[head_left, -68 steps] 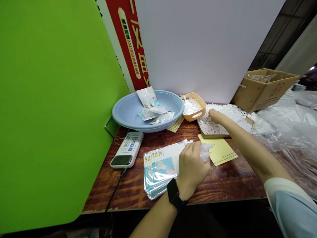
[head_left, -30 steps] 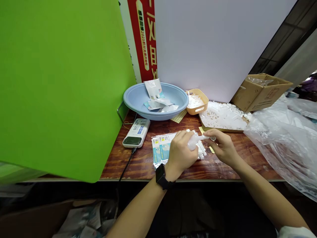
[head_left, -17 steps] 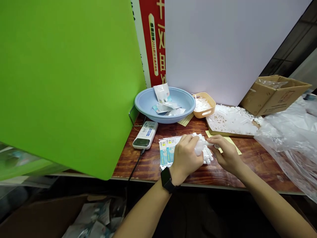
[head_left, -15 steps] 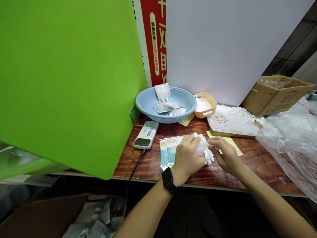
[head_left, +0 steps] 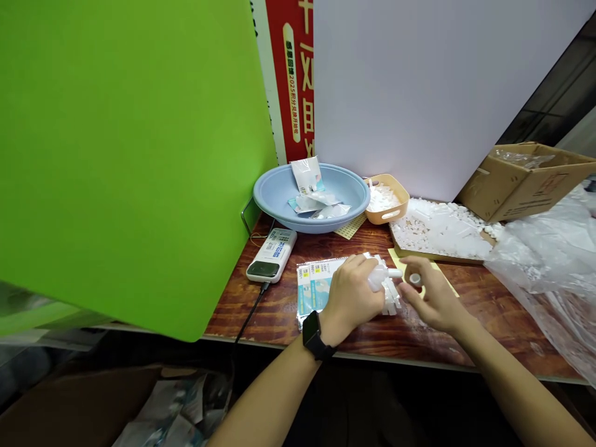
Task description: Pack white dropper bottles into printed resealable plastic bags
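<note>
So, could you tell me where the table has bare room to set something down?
The widest bare patch lies between the right hand and the clear plastic, in front of the tray. A narrower strip runs between the blue basin and the packet stack. The back is crowded with basin, orange basket and tray.

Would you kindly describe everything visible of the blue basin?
The pale-blue basin is round, shallow and plastic-looking, with a broad rim. It sits upright at the back of the wooden table, holding several printed packets, one propped against its far wall. Its right rim is beside the tan basket; its base is hidden.
</note>
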A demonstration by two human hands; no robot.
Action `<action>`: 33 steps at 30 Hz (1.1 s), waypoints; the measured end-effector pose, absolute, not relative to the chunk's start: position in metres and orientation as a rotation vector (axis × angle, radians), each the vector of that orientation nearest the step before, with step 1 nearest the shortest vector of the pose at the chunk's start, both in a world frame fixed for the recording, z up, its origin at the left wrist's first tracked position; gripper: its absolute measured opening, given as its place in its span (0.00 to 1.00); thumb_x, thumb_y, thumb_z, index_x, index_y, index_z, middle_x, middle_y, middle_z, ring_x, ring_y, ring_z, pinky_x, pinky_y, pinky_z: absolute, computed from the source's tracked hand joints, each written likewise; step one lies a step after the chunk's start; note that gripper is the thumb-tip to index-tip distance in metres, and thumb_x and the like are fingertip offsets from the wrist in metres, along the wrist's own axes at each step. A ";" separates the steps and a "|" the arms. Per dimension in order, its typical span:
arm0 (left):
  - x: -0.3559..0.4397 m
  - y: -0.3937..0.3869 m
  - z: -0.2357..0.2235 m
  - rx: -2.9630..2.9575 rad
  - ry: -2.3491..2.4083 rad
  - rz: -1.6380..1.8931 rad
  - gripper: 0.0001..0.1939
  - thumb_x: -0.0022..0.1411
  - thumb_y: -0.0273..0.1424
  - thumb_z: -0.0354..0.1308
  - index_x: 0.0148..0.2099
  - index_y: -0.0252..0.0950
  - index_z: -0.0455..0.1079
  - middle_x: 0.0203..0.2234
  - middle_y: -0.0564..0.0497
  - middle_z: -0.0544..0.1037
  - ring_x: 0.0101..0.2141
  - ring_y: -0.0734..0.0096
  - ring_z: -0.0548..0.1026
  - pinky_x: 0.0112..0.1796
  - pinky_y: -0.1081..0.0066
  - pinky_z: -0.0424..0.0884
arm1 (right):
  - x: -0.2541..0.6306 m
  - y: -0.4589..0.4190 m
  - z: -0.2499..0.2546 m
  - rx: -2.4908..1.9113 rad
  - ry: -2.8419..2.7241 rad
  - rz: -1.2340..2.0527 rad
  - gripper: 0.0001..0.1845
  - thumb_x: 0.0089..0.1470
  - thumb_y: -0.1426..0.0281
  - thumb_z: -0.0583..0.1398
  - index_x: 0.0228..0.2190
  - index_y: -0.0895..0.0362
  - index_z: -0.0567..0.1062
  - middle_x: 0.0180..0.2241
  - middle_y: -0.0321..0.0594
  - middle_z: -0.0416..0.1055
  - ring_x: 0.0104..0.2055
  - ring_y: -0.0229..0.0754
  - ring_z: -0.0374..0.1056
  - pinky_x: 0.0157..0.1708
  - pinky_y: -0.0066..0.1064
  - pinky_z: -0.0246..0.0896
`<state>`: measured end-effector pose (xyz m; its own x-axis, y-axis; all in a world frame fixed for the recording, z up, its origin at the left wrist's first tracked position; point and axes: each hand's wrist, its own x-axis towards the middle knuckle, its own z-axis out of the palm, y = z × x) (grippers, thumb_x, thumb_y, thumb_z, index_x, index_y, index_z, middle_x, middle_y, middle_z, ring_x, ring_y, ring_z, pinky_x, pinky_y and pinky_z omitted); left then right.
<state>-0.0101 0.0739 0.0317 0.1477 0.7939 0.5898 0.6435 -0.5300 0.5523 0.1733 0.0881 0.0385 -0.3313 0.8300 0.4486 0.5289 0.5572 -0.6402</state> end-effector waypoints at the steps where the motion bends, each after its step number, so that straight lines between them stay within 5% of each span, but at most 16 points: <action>1: -0.010 0.074 0.032 2.258 1.404 1.323 0.05 0.48 0.24 0.51 0.28 0.38 0.64 0.25 0.49 0.71 0.29 0.64 0.68 0.31 0.65 0.66 | 0.172 0.088 0.036 -1.083 -2.035 0.453 0.24 0.54 0.47 0.57 0.37 0.56 0.73 0.25 0.41 0.71 0.25 0.43 0.65 0.26 0.34 0.59; 6: -0.006 0.075 0.031 2.333 1.376 1.321 0.05 0.47 0.24 0.51 0.29 0.38 0.64 0.26 0.48 0.71 0.30 0.63 0.68 0.32 0.65 0.66 | 0.163 0.086 0.027 -1.166 -2.008 0.587 0.35 0.64 0.50 0.39 0.13 0.54 0.60 0.10 0.34 0.55 0.14 0.36 0.54 0.17 0.29 0.49; 8: -0.007 0.077 0.033 2.236 1.387 1.275 0.05 0.46 0.23 0.51 0.27 0.38 0.64 0.25 0.49 0.71 0.29 0.65 0.68 0.32 0.65 0.65 | 0.167 0.085 0.030 -1.186 -1.995 0.567 0.35 0.65 0.51 0.38 0.17 0.54 0.66 0.11 0.33 0.56 0.13 0.36 0.54 0.16 0.29 0.48; 12: -0.013 0.082 0.035 2.086 1.265 1.063 0.07 0.46 0.22 0.51 0.21 0.37 0.59 0.18 0.54 0.68 0.22 0.73 0.64 0.25 0.71 0.60 | 0.177 0.085 0.037 -0.991 -2.184 0.127 0.18 0.60 0.55 0.53 0.36 0.56 0.74 0.23 0.40 0.71 0.22 0.42 0.64 0.25 0.33 0.56; 16: -0.016 0.079 0.035 2.126 1.200 0.951 0.06 0.48 0.24 0.52 0.22 0.37 0.62 0.17 0.54 0.68 0.22 0.73 0.65 0.23 0.72 0.60 | 0.168 0.083 0.031 -1.087 -2.249 0.313 0.19 0.58 0.54 0.53 0.25 0.55 0.70 0.20 0.42 0.68 0.21 0.42 0.59 0.25 0.34 0.51; 22: -0.012 0.068 0.035 2.691 1.327 1.072 0.03 0.49 0.28 0.54 0.30 0.37 0.66 0.28 0.44 0.73 0.33 0.58 0.70 0.29 0.64 0.65 | 0.153 0.073 0.029 -1.245 -2.207 0.697 0.33 0.66 0.57 0.33 0.15 0.53 0.57 0.10 0.30 0.48 0.11 0.35 0.47 0.15 0.30 0.46; 27: -0.016 0.069 0.041 2.155 1.303 1.019 0.04 0.47 0.23 0.51 0.24 0.37 0.64 0.21 0.51 0.71 0.25 0.69 0.67 0.27 0.69 0.63 | 0.168 0.076 0.035 -1.059 -2.261 0.184 0.21 0.63 0.57 0.48 0.30 0.57 0.71 0.22 0.40 0.70 0.21 0.40 0.62 0.25 0.33 0.53; 29: -0.019 0.069 0.042 1.961 1.185 0.886 0.05 0.49 0.25 0.51 0.22 0.36 0.63 0.18 0.54 0.69 0.21 0.74 0.64 0.23 0.72 0.60 | 0.171 0.078 0.033 -0.924 -2.362 0.021 0.17 0.61 0.59 0.52 0.30 0.57 0.72 0.24 0.43 0.71 0.23 0.41 0.61 0.27 0.34 0.51; 33: -0.019 0.067 0.039 2.236 1.234 0.984 0.04 0.47 0.25 0.51 0.23 0.36 0.63 0.18 0.52 0.68 0.22 0.72 0.63 0.22 0.71 0.57 | 0.163 0.073 0.028 -1.083 -2.193 0.537 0.23 0.58 0.52 0.53 0.20 0.54 0.62 0.17 0.36 0.60 0.20 0.37 0.52 0.23 0.32 0.45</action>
